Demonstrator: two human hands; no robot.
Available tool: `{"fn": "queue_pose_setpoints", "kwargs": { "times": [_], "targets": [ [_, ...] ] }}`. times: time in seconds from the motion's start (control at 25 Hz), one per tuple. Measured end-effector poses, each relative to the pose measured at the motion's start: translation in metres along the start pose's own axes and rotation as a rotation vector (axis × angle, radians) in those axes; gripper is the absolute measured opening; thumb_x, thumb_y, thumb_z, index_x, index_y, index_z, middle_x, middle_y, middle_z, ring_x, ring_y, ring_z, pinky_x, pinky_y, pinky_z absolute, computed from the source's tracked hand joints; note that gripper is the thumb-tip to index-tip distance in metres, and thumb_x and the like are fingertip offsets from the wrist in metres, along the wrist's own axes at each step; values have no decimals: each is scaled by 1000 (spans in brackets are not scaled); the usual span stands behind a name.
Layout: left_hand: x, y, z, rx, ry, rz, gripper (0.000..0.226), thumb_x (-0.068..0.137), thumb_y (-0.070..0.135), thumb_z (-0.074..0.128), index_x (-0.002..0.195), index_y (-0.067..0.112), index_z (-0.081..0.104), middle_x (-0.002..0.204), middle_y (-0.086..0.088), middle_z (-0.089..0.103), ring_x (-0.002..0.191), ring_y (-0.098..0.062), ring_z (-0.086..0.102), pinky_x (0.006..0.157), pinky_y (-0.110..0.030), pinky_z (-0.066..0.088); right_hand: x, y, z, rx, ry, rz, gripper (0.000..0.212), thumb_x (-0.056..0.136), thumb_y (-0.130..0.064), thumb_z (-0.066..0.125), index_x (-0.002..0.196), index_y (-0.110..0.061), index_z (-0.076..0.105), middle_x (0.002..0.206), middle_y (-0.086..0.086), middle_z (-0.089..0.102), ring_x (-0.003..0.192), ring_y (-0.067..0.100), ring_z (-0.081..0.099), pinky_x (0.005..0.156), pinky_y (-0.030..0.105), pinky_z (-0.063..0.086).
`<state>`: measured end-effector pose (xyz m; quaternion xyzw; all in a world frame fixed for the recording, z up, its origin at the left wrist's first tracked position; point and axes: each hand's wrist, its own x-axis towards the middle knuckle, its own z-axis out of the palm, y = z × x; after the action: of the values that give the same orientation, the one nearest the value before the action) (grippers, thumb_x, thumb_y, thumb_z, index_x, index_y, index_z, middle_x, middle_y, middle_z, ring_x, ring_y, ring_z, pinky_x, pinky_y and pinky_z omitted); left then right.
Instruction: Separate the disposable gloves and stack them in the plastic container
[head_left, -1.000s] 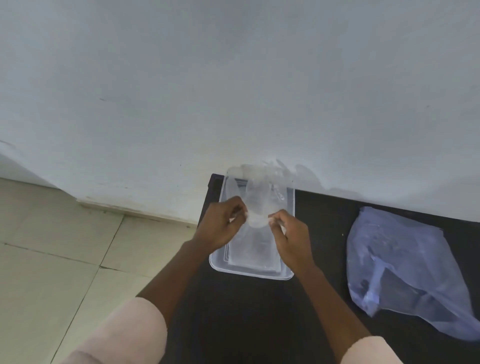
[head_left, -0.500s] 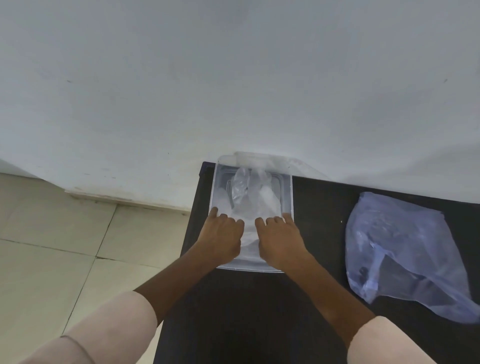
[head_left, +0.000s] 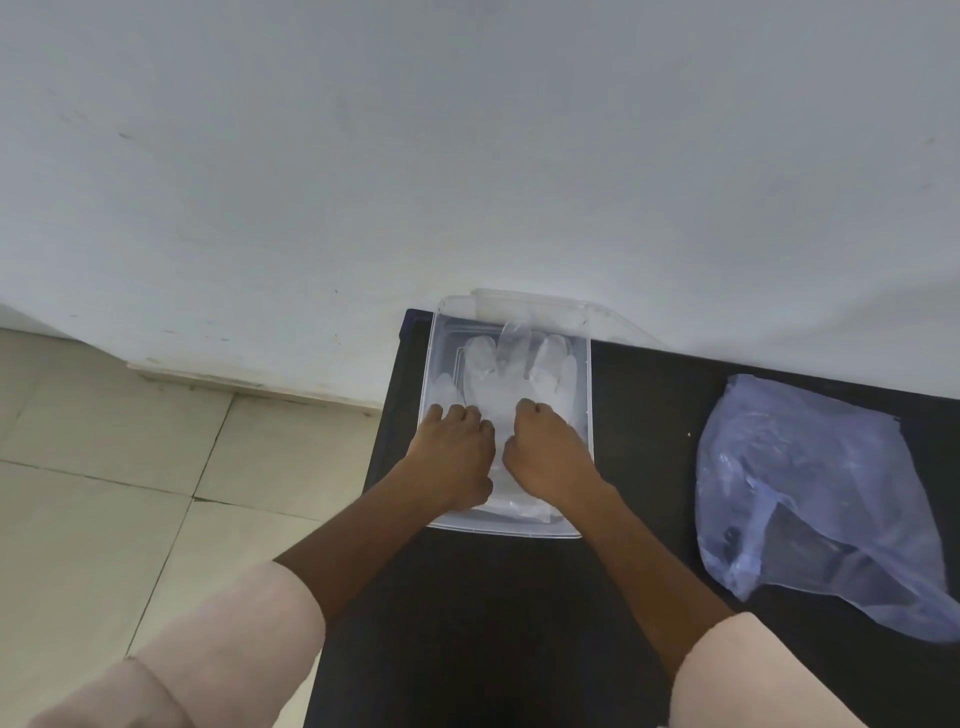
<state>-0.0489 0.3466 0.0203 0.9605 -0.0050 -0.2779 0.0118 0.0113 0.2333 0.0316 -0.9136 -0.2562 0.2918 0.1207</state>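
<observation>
My left hand (head_left: 453, 457) rests palm down inside the plastic container (head_left: 588, 415) near the centre of the frame, its fingers (head_left: 457, 413) held loosely together and laid flat on the clear disposable glove (head_left: 511, 374), pressing rather than gripping. My right hand (head_left: 545, 452) sits just beside it, also inside the container, with the fingers curled under into a loose fist, knuckles down on the same glove; whether any film is pinched inside that fist I cannot tell. The glove lies spread out in the container, its finger shapes pointing toward the top of the frame, beyond my knuckles, and its cuff end showing between and below my wrists near the container's lower wall. More clear film seems to lie beneath it, though I cannot tell the layers apart. The container stands on the black table (head_left: 649, 395) with its upper end against the white wall (head_left: 467, 156). At the right of the frame a crumpled bluish plastic bag (head_left: 810, 493) lies on the table, well apart from the container. Pale floor tiles (head_left: 104, 467) fill the left of the frame.
</observation>
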Motion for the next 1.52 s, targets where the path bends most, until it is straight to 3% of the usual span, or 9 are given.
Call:
{"fn": "queue_pose_setpoints", "kwargs": {
  "times": [0.2,0.4,0.52,0.68,0.88,1.08,1.2,1.32,1.52],
  "targets": [
    [8,2,11,97,-84,-34,70,92,46,50,146,5,32,152,-16,36,138,-32,36,115,-49,20,14,1,4,221,-1,236,40,94,-16,46,129,1,39,127,20,51,107,32,58,81,34,45],
    [10,3,9,43,-26,-27,71,91,47,50,149,12,28,158,-16,25,143,-34,26,116,-53,16,29,-9,-3,90,232,-2,41,95,-16,49,136,-11,42,134,12,52,115,27,57,92,34,48],
    [12,5,13,-4,-35,-26,75,91,45,52,151,16,20,160,-15,18,144,-34,24,116,-55,13,61,-15,-6,119,194,-110,37,95,-11,48,132,-13,47,132,9,56,113,26,59,90,31,47],
    [17,5,18,-46,-15,-22,76,90,43,54,152,14,20,160,-14,20,143,-34,26,116,-55,13,92,-15,2,-53,86,-157,36,95,-14,42,131,-13,45,130,9,57,105,29,61,79,38,48],
    [22,1,21,-41,-7,-21,75,89,44,55,150,13,25,159,-14,23,141,-33,30,116,-55,15,103,-14,2,-153,43,-232,41,93,-14,45,135,-15,43,137,6,54,112,29,59,87,43,52],
    [21,0,17,-72,8,-37,68,88,45,56,145,14,35,154,-14,31,139,-33,33,116,-54,16,82,-2,-11,118,269,-201,35,95,-10,49,129,-16,54,134,4,59,117,22,59,93,32,46],
    [16,4,8,-110,107,-43,56,89,37,55,139,14,42,146,-12,42,132,-32,40,112,-50,28,57,10,-15,440,328,-8,25,94,-10,51,118,-11,59,124,7,64,111,23,62,98,31,46],
    [11,4,1,-427,307,-95,45,90,15,54,135,13,50,138,-11,51,123,-29,51,101,-41,43,36,16,0,693,154,239,22,90,-8,47,108,-9,59,110,12,67,98,28,66,91,45,54],
    [4,2,-7,-1209,355,-276,35,92,11,59,126,18,57,123,-1,61,103,-14,59,90,-28,48,17,18,12,323,-158,158,15,91,-12,48,97,-5,60,102,16,68,86,27,64,75,35,52]
  ]
}}
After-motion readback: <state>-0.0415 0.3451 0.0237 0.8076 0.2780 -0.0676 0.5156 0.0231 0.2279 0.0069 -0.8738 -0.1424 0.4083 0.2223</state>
